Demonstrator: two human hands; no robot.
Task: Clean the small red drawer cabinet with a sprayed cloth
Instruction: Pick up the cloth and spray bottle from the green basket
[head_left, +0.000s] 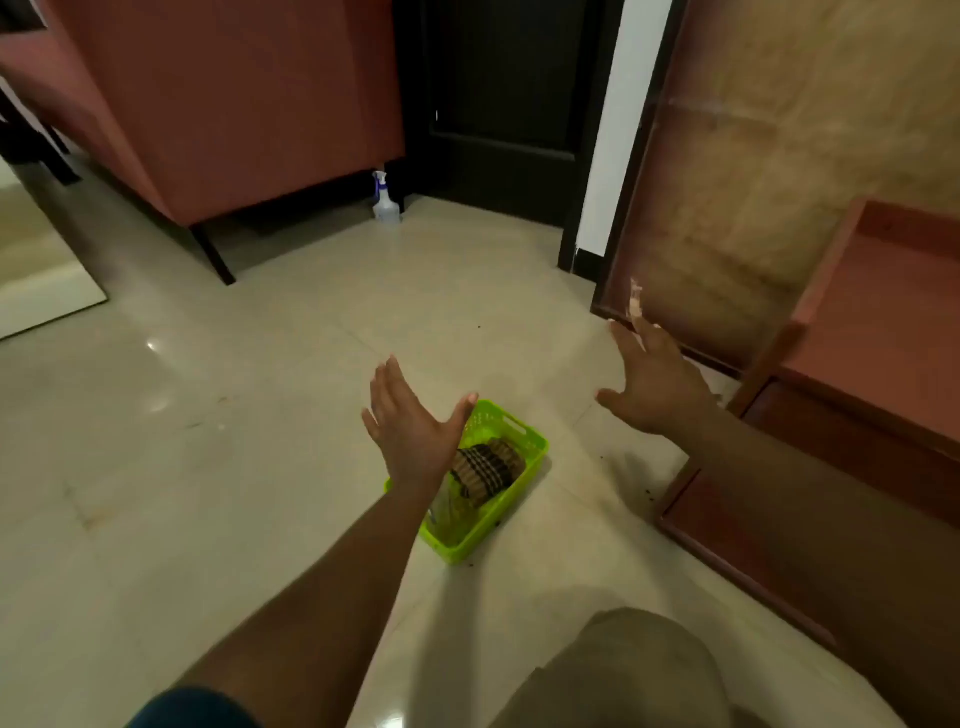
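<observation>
- Both hands empty: left hand (410, 426) and right hand (657, 382) have fingers spread.
- Red cabinet (852, 395) lies just past the right fingertips; striped cloth (485, 467) in the green basket (519, 431) under the left palm.
- Likely gathering supplies; spray bottle (385, 200) well beyond the fingers, needs fetching.

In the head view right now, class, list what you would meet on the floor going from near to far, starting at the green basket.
Green basket holding a striped cloth → open stretch of tiled floor → spray bottle standing by the red sofa → dark door.
</observation>
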